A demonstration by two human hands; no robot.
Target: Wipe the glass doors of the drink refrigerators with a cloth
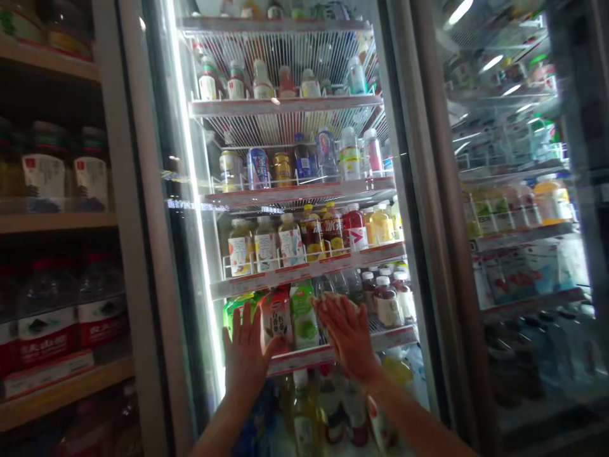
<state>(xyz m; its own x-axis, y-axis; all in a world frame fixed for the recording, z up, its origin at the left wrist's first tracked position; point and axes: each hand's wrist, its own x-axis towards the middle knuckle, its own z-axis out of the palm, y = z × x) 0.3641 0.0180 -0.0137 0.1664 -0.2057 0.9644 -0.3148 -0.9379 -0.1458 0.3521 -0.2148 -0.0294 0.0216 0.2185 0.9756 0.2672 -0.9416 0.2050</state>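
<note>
My left hand [245, 355] is stretched out with the fingers spread and the palm toward the glass door [190, 171] of a lit drinks fridge. It looks laid flat on the pane, with nothing in it. Just right of the middle, my right hand [349, 333] presses a pale, crumpled cloth [320, 308] against the same glass. Only the cloth's edge shows around the fingers. Behind the pane, between my hands, stand a red drink pouch [276, 317] and a green drink pouch [303, 314].
Wire shelves behind the glass carry several rows of bottles and cans [258, 168]. A metal door frame [428, 190] runs along the right, beside another stocked fridge [523, 241]. On the left, a wooden shelf unit [61, 219] holds large bottles [47, 317].
</note>
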